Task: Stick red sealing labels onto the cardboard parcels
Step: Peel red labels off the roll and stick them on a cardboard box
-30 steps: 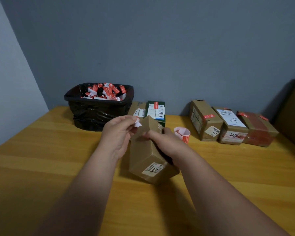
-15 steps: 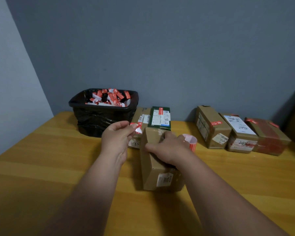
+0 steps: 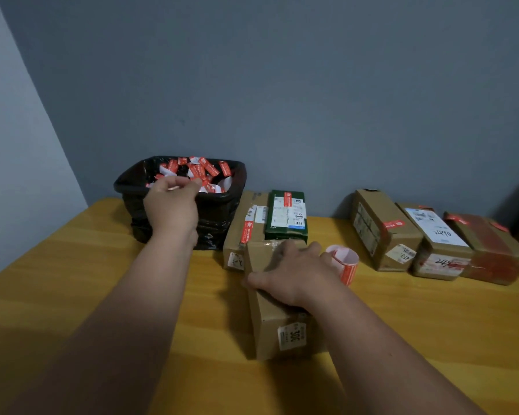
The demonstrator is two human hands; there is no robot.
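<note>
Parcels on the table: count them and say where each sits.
6. One under the right hand at centre; a brown one and a green one beside the bin; three in a row at right.

– Where were the hands?
– The left hand (image 3: pixel 171 205) was stretched far forward, fingertips pinched together. The right hand (image 3: pixel 291 274) lay palm down, fingers spread, forearm angled inward.

Yellow wooden bench (image 3: pixel 72 295) against a grey wall, black-lined bin (image 3: pixel 219 217) of red-and-white label scraps at the back left, two parcels (image 3: pixel 237 232) beside it, brown parcel (image 3: pixel 270 324) near the middle, red label roll (image 3: pixel 346 265) just right of it, three parcels (image 3: pixel 438 244) in a row at the right
</note>
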